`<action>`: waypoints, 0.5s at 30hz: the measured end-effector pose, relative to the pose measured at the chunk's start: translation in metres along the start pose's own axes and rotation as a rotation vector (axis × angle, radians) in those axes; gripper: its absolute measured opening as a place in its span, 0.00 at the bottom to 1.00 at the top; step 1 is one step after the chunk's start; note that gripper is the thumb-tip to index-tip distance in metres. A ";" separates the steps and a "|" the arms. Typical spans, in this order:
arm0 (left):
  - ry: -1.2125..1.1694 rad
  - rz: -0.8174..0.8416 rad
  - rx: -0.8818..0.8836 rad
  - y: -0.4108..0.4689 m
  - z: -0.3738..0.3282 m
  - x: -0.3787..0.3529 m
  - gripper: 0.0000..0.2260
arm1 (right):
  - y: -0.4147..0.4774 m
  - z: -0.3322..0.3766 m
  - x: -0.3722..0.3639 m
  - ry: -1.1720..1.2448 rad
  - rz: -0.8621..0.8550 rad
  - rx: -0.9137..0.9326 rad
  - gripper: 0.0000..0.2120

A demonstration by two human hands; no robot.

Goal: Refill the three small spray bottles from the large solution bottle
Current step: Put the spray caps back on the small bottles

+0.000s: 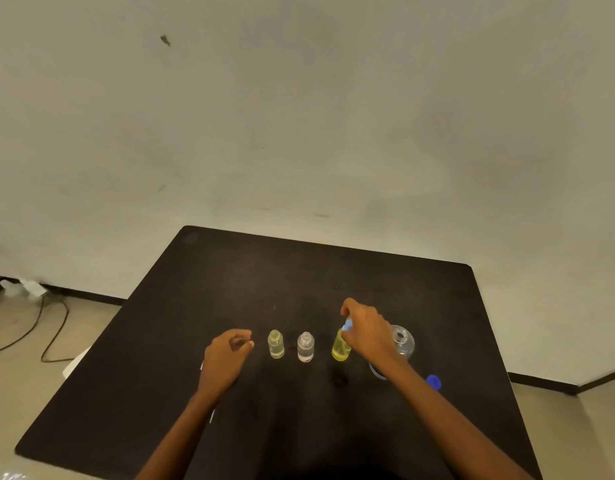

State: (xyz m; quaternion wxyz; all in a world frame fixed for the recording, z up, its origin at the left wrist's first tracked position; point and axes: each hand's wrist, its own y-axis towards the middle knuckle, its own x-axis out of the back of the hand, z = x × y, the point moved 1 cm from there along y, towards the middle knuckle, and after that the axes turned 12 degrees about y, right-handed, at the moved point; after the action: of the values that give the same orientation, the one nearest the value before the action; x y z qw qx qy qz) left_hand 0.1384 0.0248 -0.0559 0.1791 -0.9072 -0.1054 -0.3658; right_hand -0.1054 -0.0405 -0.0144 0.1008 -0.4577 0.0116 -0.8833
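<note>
A: Where are the hands?

B: The right hand (366, 329) pinches the pale blue top of the yellow-filled spray bottle (341, 348), which stands on the dark table (299, 271). The left hand (228, 353) hovers loosely curled, holding nothing.

A: And the others?

B: Between the hands stand two capless small bottles: the pale yellow bottle (276, 344) nearest the left hand, then the clear bottle (305, 347). The large solution bottle (403, 341) stands open just behind the right wrist, its blue cap (434, 381) lying beside the right forearm.

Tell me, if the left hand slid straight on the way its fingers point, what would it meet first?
Probably the pale yellow bottle, the nearest of the row to the left hand; depth is hard to judge from one view.
</note>
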 end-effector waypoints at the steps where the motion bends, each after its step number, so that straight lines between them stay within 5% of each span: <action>1: 0.020 -0.011 0.044 0.002 0.010 -0.001 0.10 | 0.001 -0.003 -0.006 -0.035 0.027 0.001 0.09; 7: 0.229 -0.016 0.198 0.008 0.045 -0.002 0.06 | 0.003 -0.013 -0.025 -0.142 0.114 -0.006 0.07; 15: 0.450 0.078 0.167 0.006 0.051 -0.015 0.10 | 0.002 -0.015 -0.027 -0.185 0.160 0.014 0.08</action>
State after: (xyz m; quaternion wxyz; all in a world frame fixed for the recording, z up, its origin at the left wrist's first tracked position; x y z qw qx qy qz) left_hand 0.1613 0.0391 -0.1017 0.2864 -0.7883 -0.0574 -0.5416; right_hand -0.1019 -0.0388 -0.0457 0.1747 -0.5342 0.0328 -0.8264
